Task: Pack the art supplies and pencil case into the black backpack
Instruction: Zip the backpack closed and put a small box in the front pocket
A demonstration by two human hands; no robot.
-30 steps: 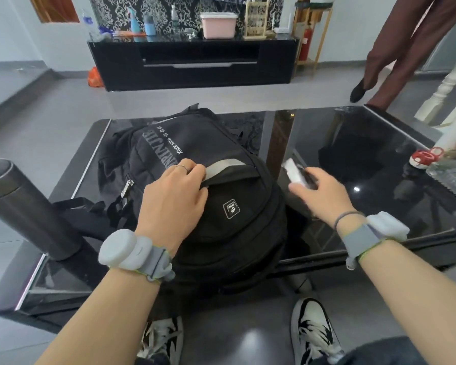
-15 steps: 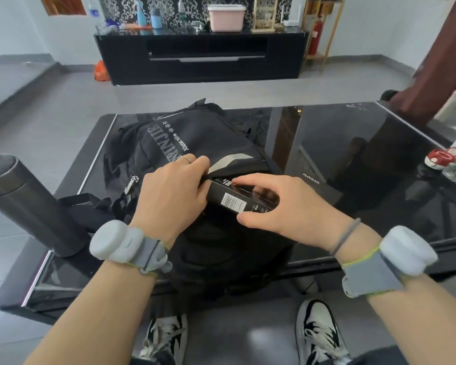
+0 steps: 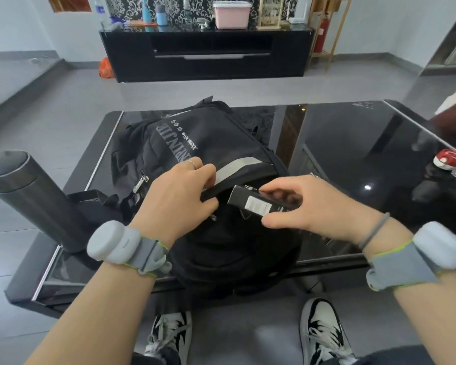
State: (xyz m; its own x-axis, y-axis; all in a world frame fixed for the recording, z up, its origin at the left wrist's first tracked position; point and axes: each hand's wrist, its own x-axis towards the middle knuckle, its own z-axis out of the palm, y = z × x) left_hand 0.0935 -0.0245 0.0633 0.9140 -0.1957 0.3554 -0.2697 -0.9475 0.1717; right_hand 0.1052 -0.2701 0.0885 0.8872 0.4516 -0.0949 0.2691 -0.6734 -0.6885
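Observation:
The black backpack (image 3: pixel 211 143) lies on the dark glass table (image 3: pixel 353 143), its white lettering facing up. My left hand (image 3: pixel 177 196) grips the edge of the backpack's opening by the grey reflective strip and holds it lifted. My right hand (image 3: pixel 308 204) holds a slim black box (image 3: pixel 256 202) with a white label, its left end at the mouth of the opening. The inside of the bag is dark and hidden.
A dark metal flask (image 3: pixel 29 196) stands at the table's left edge. A small red and white object (image 3: pixel 450 158) sits at the far right edge. A black TV cabinet (image 3: pixel 206 54) stands across the grey floor. My shoes (image 3: pixel 321 330) are below the table's front edge.
My right hand carried the black box from the table on the right over to the backpack's opening. My left hand stayed on the opening's edge. A person standing at the far right has left the view.

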